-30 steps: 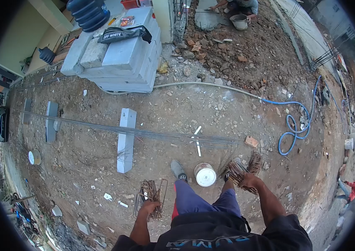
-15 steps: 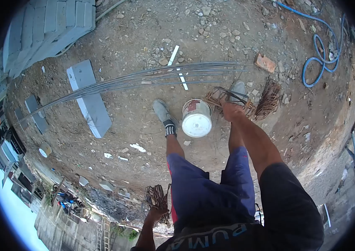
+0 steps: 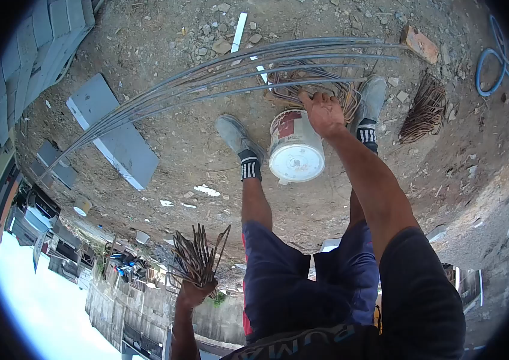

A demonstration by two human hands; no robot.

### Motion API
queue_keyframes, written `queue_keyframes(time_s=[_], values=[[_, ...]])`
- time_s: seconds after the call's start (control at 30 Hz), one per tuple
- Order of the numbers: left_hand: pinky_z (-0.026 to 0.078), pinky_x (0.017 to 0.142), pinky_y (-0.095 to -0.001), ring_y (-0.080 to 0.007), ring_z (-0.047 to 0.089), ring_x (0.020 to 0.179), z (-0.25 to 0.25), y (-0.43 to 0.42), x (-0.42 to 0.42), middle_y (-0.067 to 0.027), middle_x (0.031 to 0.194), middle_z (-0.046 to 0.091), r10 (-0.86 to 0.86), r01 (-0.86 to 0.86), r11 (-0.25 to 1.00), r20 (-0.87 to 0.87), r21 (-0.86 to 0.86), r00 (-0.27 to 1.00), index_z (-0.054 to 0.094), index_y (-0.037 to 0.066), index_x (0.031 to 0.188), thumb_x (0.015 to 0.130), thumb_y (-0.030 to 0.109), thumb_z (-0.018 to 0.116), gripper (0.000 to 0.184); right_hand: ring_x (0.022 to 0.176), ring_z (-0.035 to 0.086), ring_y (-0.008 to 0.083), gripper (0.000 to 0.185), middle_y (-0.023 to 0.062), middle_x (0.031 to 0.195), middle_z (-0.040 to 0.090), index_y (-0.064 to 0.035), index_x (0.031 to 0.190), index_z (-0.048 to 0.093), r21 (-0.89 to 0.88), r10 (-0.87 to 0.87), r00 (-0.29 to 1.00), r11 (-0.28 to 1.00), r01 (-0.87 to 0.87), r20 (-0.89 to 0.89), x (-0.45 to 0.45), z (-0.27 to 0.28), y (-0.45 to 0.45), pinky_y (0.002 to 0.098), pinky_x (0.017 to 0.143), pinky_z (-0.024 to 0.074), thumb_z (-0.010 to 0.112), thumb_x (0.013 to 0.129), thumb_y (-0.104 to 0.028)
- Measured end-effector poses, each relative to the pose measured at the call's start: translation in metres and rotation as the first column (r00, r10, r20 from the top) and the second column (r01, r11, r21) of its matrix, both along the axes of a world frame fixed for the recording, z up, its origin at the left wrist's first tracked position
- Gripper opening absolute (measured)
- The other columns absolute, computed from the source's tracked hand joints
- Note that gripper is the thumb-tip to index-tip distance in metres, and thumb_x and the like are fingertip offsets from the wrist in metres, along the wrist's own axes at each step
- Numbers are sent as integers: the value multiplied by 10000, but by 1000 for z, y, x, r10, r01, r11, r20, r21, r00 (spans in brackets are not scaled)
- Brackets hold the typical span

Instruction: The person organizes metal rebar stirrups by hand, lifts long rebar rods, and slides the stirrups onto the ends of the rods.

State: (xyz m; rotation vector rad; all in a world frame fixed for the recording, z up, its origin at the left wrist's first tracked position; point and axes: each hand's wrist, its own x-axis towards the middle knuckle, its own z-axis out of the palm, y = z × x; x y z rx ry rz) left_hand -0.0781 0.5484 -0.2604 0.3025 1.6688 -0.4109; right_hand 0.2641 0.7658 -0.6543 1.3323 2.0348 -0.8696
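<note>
Bent steel rebar stirrups (image 3: 290, 84) form a bunch just beyond the white bucket (image 3: 296, 161). My right hand (image 3: 325, 114) is closed on their near side. The bunch overlaps the ends of the long steel bars (image 3: 206, 77) and reaches my right shoe. Off to the lower left, my left hand (image 3: 196, 293) grips a second bundle of stirrups (image 3: 196, 258), whose thin ends fan upward. The bucket stands between my feet, its pale round face toward me.
Another stirrup pile (image 3: 424, 111) lies right of my right shoe. A brick (image 3: 421, 45) sits near the bar ends. The bars rest across a grey slab (image 3: 113, 132) at left. A blue hose (image 3: 491, 72) coils at far right, and grey blocks (image 3: 38, 48) stand upper left.
My right hand has moved the stirrups forward and left, from beside the bucket to beyond it. My left hand has swung out leftward with its bundle. The view has shifted.
</note>
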Motion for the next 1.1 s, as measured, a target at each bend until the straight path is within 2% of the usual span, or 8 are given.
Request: queue_keyframes(time_s=[0.3, 0.4, 0.5, 0.7, 0.8, 0.9, 1.0, 1.1], values=[[508, 668, -317, -150, 600, 758, 1, 74, 21, -54, 825, 611, 394, -403, 911, 103, 88, 913, 586, 28, 939, 739, -28, 726, 250, 1162, 565, 324, 396, 169, 1222, 597, -235, 1350, 496, 140, -111, 991, 983, 120, -73, -66, -30, 0, 431, 970, 426, 440, 961, -192], [522, 667, -314, -142, 608, 756, 1, 59, 12, -44, 818, 619, 278, -297, 952, 190, 79, 942, 579, 29, 976, 742, -34, 733, 288, 1235, 519, 345, 408, 179, 1281, 574, -196, 1375, 478, 297, -254, 941, 902, 313, -221, -74, -73, -11, 446, 1028, 399, 407, 973, -186], [518, 671, -310, -139, 613, 768, 3, 71, 25, -39, 822, 630, 389, -401, 914, 153, 56, 908, 596, 36, 942, 717, -42, 740, 278, 1307, 461, 333, 427, 197, 1354, 527, -133, 1394, 462, -182, -156, 988, 971, 156, 14, -77, -29, 30, 463, 1062, 373, 357, 983, -182], [511, 676, -312, -140, 615, 776, -10, 88, 38, -44, 821, 642, 456, -485, 862, 189, 151, 870, 619, 24, 937, 699, -65, 728, 276, 1212, 567, 314, 428, 203, 1267, 606, -71, 1350, 503, 108, -96, 983, 988, 113, -155, -61, -12, 6, 437, 1025, 425, 476, 929, -142], [517, 670, -304, -150, 627, 758, -31, 100, 51, -61, 836, 653, 647, -702, 688, 283, 182, 708, 610, 11, 993, 708, -82, 723, 321, 1019, 669, 296, 415, 171, 1038, 693, -21, 1278, 545, -359, -478, 858, 847, 393, -187, -50, 44, 14, 378, 913, 495, 578, 881, -136], [520, 707, -304, -157, 634, 803, -60, 114, 67, -72, 881, 665, 687, -767, 614, 353, 184, 635, 593, -1, 1086, 736, -76, 711, 377, 905, 695, 243, 399, 158, 943, 704, 20, 1215, 565, -653, -809, 536, 545, 526, -243, -28, 106, 15, 332, 809, 514, 616, 882, -194], [508, 799, -334, -194, 632, 888, -96, 119, 89, -97, 945, 662, 691, -826, 512, 457, 237, 560, 572, -8, 1195, 780, -51, 694, 435, 799, 590, 116, 343, 76, 872, 637, -15, 1238, 553, -666, -915, 383, 366, 651, -128, -2, 136, -1, 255, 750, 481, 608, 927, -149], [513, 790, -349, -208, 636, 871, -118, 139, 118, -113, 960, 658, 742, -903, 408, 529, 132, 412, 551, -5, 1218, 788, -43, 690, 453, 878, 691, 213, 438, 156, 960, 705, 26, 1211, 551, -593, -853, 496, 487, 642, -164, 36, 124, -10, 328, 775, 504, 630, 895, -268]])
